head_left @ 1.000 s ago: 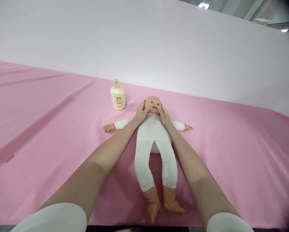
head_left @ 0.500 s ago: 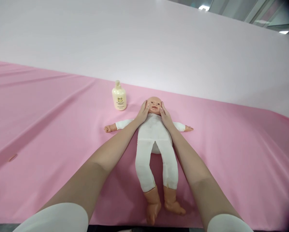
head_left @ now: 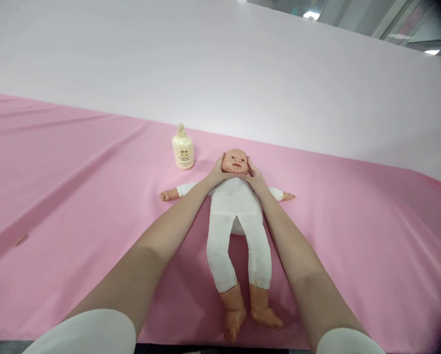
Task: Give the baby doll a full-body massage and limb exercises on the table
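A baby doll [head_left: 236, 199] with a white cloth body lies on its back, its arms spread and its feet toward me. My left hand [head_left: 218, 174] cups the left side of the doll's head [head_left: 235, 158], its thumb lying under the chin. On the opposite side my right hand [head_left: 255, 178] holds the head the same way, and both thumbs nearly meet at the neck. The fingers curve around the cheeks and ears, and their tips are partly hidden behind the head.
A cream pump bottle [head_left: 183, 151] with a printed label stands left of the doll's head. Pink cloth [head_left: 102, 196] with some folds covers the table. A small brownish piece [head_left: 21, 240] lies far left. Behind rises a white panel [head_left: 205, 64].
Both thumbs have slid down from the doll's cheeks to below its chin. My hands still hold the sides of the head. The doll and the bottle stay in place.
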`<state>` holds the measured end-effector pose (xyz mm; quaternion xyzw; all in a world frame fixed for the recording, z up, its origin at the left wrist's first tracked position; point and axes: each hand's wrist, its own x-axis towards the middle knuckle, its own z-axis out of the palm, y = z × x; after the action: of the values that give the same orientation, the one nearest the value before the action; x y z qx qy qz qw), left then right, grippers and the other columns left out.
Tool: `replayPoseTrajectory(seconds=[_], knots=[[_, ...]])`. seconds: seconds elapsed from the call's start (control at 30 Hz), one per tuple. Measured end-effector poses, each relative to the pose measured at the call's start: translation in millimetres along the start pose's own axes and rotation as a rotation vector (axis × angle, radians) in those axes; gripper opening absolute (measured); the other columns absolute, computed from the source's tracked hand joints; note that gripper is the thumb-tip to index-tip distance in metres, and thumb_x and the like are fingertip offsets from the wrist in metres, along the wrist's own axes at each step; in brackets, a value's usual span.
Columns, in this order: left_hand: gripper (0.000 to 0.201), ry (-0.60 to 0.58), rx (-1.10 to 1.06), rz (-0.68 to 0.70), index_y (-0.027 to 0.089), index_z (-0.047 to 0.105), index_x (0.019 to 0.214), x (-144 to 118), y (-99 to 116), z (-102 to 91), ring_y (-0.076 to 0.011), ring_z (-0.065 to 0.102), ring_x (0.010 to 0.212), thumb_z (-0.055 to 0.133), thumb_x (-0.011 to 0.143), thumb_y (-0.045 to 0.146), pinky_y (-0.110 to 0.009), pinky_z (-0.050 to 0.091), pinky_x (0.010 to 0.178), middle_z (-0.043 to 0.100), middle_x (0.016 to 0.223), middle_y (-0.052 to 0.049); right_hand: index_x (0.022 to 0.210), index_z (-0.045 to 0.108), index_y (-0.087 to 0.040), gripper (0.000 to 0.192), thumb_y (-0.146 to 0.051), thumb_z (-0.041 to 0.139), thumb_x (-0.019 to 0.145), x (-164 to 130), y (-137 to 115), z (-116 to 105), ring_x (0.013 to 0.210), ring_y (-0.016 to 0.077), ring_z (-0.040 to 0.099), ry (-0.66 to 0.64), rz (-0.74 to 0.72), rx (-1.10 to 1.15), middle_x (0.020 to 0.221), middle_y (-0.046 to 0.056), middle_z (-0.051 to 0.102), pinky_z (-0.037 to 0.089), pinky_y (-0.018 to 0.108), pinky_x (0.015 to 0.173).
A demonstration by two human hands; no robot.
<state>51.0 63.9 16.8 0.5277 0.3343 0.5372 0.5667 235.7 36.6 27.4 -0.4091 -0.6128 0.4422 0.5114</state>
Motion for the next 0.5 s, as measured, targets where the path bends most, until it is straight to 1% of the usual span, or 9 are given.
replayPoseTrajectory(seconds=[0.07, 0.13, 0.2, 0.27, 0.3, 0.37, 0.4, 0.43, 0.5], knots=[[0.13, -0.009, -0.061, -0.045, 0.029, 0.02, 0.157, 0, 2, -0.7, -0.0341, 0.035, 0.146, 0.089, 0.047, 0.012, -0.044, 0.036, 0.117, 0.023, 0.164, -0.01, 0.157, 0.019, -0.023, 0.114, -0.037, 0.083, 0.064, 2, 6, -3, 0.149, 0.0239, 0.032, -0.015, -0.009, 0.051, 0.162, 0.003, 0.03, 0.031, 0.042, 0.122], [0.126, -0.026, -0.124, -0.069, 0.028, 0.02, 0.157, -1, 5, -0.6, -0.0313, 0.041, 0.142, 0.082, 0.051, 0.006, -0.04, 0.041, 0.114, 0.026, 0.163, -0.009, 0.157, 0.021, -0.023, 0.114, -0.034, 0.083, 0.063, 4, 10, -6, 0.15, 0.0234, 0.031, -0.026, -0.012, 0.091, 0.162, 0.002, 0.028, 0.031, 0.041, 0.122], [0.116, -0.022, -0.166, -0.108, 0.027, 0.021, 0.157, -2, 8, 0.5, -0.027, 0.052, 0.133, 0.072, 0.056, 0.003, -0.035, 0.047, 0.106, 0.038, 0.157, -0.009, 0.157, 0.022, -0.024, 0.113, -0.031, 0.083, 0.062, 6, 13, -7, 0.15, 0.0235, 0.031, -0.032, -0.013, 0.114, 0.162, 0.001, 0.029, 0.031, 0.042, 0.123], [0.108, 0.02, -0.181, -0.165, 0.026, 0.023, 0.157, -3, 11, 2.2, -0.022, 0.065, 0.114, 0.061, 0.06, 0.001, -0.031, 0.053, 0.092, 0.055, 0.145, -0.009, 0.157, 0.022, -0.024, 0.111, -0.029, 0.08, 0.062, 7, 14, -6, 0.149, 0.024, 0.032, -0.035, -0.013, 0.142, 0.162, 0.001, 0.031, 0.032, 0.043, 0.122], [0.105, 0.044, -0.185, -0.191, 0.026, 0.024, 0.157, -3, 13, 3.3, -0.0195, 0.069, 0.102, 0.058, 0.061, 0.002, -0.029, 0.054, 0.084, 0.061, 0.137, -0.009, 0.157, 0.022, -0.024, 0.11, -0.028, 0.078, 0.063, 8, 14, -5, 0.148, 0.0245, 0.035, -0.035, -0.01, 0.16, 0.161, 0.001, 0.032, 0.033, 0.043, 0.122], [0.102, 0.086, -0.193, -0.221, 0.026, 0.026, 0.157, -4, 16, 5.4, -0.0149, 0.07, 0.081, 0.054, 0.061, 0.003, -0.025, 0.053, 0.071, 0.069, 0.124, -0.008, 0.157, 0.022, -0.022, 0.106, -0.028, 0.074, 0.065, 8, 12, -2, 0.145, 0.0251, 0.041, -0.021, -0.001, 0.181, 0.159, 0.003, 0.036, 0.034, 0.044, 0.121], [0.101, 0.099, -0.199, -0.224, 0.025, 0.027, 0.156, -5, 18, 6.5, -0.0133, 0.068, 0.075, 0.053, 0.061, 0.003, -0.024, 0.052, 0.068, 0.071, 0.12, -0.008, 0.157, 0.022, -0.021, 0.103, -0.028, 0.071, 0.067, 7, 11, 0, 0.143, 0.0252, 0.044, -0.006, 0.004, 0.178, 0.158, 0.004, 0.038, 0.035, 0.044, 0.121], [0.1, 0.109, -0.206, -0.223, 0.024, 0.028, 0.156, -6, 19, 7.5, -0.0126, 0.068, 0.072, 0.053, 0.062, 0.004, -0.023, 0.051, 0.067, 0.072, 0.118, -0.007, 0.157, 0.023, -0.021, 0.099, -0.029, 0.068, 0.07, 7, 9, 2, 0.141, 0.0251, 0.046, 0.014, 0.01, 0.166, 0.157, 0.004, 0.04, 0.035, 0.045, 0.12], [0.096, 0.126, -0.215, -0.218, 0.023, 0.031, 0.155, -8, 21, 9.8, -0.014, 0.069, 0.076, 0.054, 0.064, 0.007, -0.024, 0.053, 0.07, 0.073, 0.116, -0.007, 0.157, 0.024, -0.021, 0.092, -0.031, 0.062, 0.074, 5, 5, 5, 0.14, 0.0244, 0.048, 0.057, 0.022, 0.121, 0.155, 0.004, 0.042, 0.035, 0.045, 0.12]])
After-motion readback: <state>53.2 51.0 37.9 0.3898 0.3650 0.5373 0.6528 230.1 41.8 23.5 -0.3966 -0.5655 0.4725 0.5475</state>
